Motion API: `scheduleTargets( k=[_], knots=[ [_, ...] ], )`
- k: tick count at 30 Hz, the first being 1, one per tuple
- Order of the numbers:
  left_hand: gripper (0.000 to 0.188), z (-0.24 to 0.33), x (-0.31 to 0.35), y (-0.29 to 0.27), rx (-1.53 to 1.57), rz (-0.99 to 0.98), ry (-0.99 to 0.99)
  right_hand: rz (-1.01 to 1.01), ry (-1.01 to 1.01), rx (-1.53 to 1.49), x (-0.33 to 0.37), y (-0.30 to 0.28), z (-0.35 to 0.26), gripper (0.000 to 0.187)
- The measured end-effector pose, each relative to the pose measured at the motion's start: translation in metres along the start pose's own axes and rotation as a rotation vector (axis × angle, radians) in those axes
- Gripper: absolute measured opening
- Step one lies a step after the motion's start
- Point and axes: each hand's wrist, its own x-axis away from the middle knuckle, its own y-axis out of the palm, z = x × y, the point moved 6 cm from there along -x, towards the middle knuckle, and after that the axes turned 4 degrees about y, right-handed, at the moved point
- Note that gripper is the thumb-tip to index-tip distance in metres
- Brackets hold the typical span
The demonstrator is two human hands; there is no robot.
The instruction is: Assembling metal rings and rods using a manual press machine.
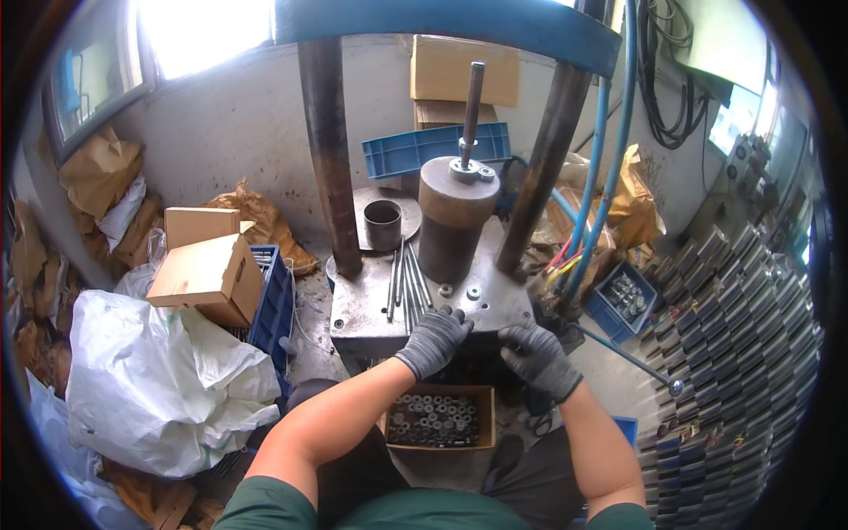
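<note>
My left hand (436,343), in a grey glove, is at the front edge of the metal press plate (358,311). Its fingers are curled, and whatever they may hold is hidden. My right hand (541,360), also gloved, is just off the plate's front right corner, fingers loosely bent and apart with nothing seen in them. Several thin metal rods (408,278) lie on the plate beyond my left hand. Two small ring parts, one of them a white-centred ring (474,292), sit nearby. A thick steel cylinder (458,221) stands behind them, carrying an upright threaded rod (473,106) and round bearing-like parts.
Below my hands is a cardboard box (486,415) of ring parts. Press columns (329,159) flank the plate; a short tube (382,225) stands behind. Left are a white sack (159,380) and carton (208,278); right, a blue bin (609,322) and stacked metal pieces (733,353).
</note>
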Motion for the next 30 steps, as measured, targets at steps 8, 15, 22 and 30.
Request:
scheduleTargets(
  k=[8,15,22,30],
  knots=[
    [0.042,0.003,0.011,0.0,0.851,0.163,-0.324,-0.062,0.264,-0.205,0.003,0.012,-0.001,0.043],
    [0.058,0.017,0.018,0.002,1.886,0.131,-0.416,0.052,-0.092,-0.159,-0.006,0.002,-0.029,0.04],
    [0.052,0.006,-0.014,-0.047,1.675,0.136,-0.345,0.276,-0.137,-0.142,-0.003,-0.028,-0.036,0.032],
    [0.04,-0.151,-0.121,-0.194,1.213,0.926,-0.591,0.38,0.028,-0.248,-0.005,-0.045,-0.018,0.021]
  ],
)
